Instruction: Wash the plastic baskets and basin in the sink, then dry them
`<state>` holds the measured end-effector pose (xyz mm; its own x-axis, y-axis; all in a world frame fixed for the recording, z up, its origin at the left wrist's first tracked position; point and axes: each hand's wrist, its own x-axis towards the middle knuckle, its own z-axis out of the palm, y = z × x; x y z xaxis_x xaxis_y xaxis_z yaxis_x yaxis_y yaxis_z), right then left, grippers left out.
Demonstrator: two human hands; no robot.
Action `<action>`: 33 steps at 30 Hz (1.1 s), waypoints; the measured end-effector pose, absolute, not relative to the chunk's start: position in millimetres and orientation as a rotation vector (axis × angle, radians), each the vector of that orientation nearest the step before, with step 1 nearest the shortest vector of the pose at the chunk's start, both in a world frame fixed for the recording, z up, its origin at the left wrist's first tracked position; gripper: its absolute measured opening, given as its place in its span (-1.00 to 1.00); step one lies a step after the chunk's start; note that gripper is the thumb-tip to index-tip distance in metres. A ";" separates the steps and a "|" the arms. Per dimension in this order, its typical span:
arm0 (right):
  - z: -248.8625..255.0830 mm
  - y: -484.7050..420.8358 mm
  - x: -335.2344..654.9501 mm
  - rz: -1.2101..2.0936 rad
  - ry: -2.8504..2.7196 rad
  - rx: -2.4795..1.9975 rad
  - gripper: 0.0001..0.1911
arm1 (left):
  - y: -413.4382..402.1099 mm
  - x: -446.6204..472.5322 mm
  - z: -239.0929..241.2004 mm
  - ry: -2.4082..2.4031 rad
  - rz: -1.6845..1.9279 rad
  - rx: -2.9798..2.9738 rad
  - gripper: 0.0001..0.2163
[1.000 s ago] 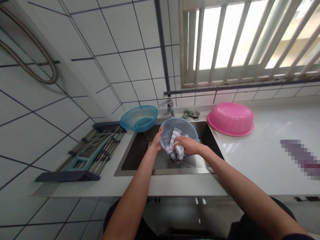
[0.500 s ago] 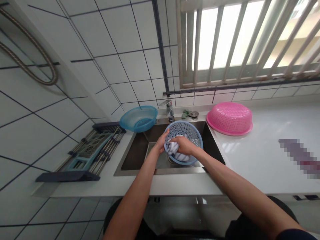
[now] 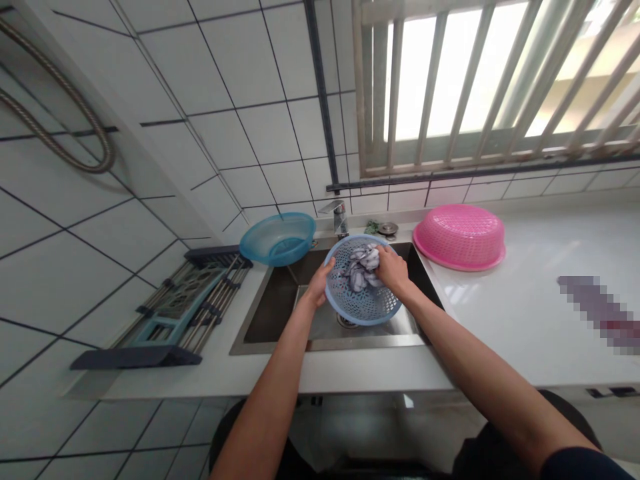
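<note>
Over the sink, a light-blue perforated plastic basket is tilted a little toward me. My left hand grips its left rim, thumb over the edge. Inside the basket, my right hand is closed on a crumpled white-and-grey striped cloth, pressing it against the basket's inner wall. The fingertips of the right hand are partly hidden by the cloth.
A steel sink lies under the basket, with a chrome faucet behind. A translucent blue basin leans at the back left, by a folded rack. An upturned pink basket stands on the right counter.
My right hand has moved the cloth from the basket's near left side up and to the right. The basket has shifted slightly left and away from me, with my left hand still on its rim.
</note>
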<state>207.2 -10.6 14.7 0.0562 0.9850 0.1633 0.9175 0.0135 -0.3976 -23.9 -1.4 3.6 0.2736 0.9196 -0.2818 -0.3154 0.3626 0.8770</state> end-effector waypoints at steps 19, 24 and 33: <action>-3.7 -9.0 189.3 1.014 -2.300 -1.391 -0.69 | -0.3 -17.8 -2.5 0.935 1.144 0.822 -0.49; -0.8 -2.3 222.8 0.736 -2.092 -1.841 -0.62 | 8.4 -31.4 -4.4 1.028 1.073 0.771 -0.47; -9.0 12.4 224.0 1.418 -1.240 -1.341 -0.36 | 4.3 -28.4 1.4 0.834 0.869 0.728 -0.47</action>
